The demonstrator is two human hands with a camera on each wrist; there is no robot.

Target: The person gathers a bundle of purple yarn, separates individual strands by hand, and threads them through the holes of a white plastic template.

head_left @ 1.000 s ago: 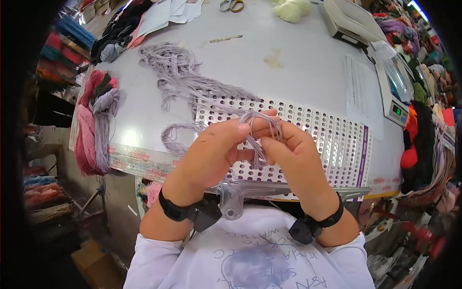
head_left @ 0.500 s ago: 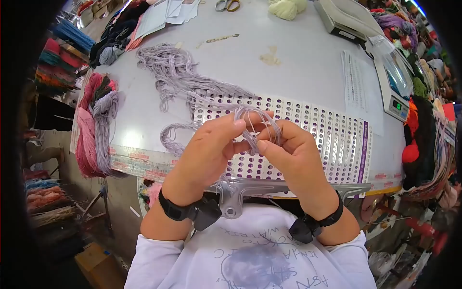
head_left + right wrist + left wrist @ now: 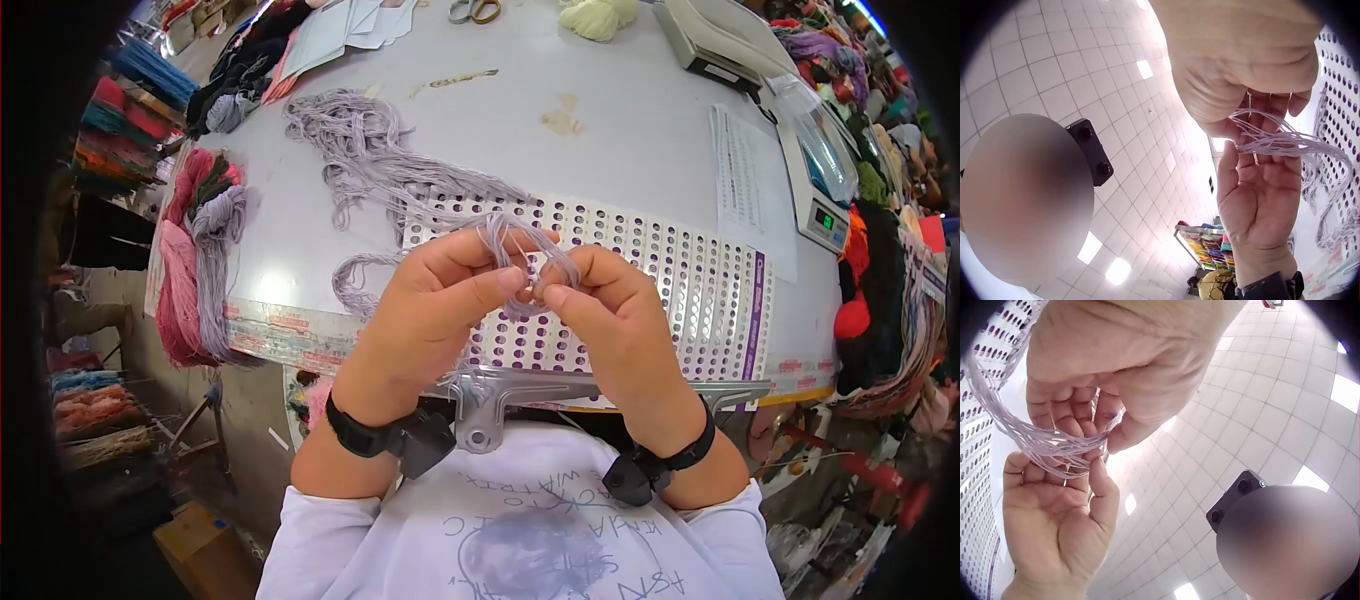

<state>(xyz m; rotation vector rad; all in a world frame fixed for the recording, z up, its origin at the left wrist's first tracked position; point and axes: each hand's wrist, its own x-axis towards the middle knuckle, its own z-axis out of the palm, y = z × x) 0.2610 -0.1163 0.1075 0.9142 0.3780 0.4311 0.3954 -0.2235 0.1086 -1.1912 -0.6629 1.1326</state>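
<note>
Pale lilac yarn (image 3: 510,305) forms a loop between the two hands in the head view, above a white panel with rows of holes (image 3: 640,300). My left hand (image 3: 430,300) grips the loop's left side, thumb against the fingers. On the other side my right hand (image 3: 615,315) pinches the strands between thumb and fingertips. Both hands' fingertips nearly meet at the yarn (image 3: 1054,447) in the left wrist view. In the right wrist view the strands (image 3: 1291,145) spread across curled fingers. A strand runs from the loop to a larger lilac heap (image 3: 360,135).
Pink and lilac skeins (image 3: 180,285) hang over the table's left edge. A digital scale (image 3: 825,222) stands at the right, with a printed sheet (image 3: 737,170) beside it. Scissors (image 3: 474,11) and a cream yarn ball (image 3: 598,17) lie at the back. A metal bar (image 3: 540,387) runs along the front.
The left thumb has come down and right, onto the strands beside the right fingertips. The yarn loop has changed shape between the hands, and the right hand has shifted only slightly.
</note>
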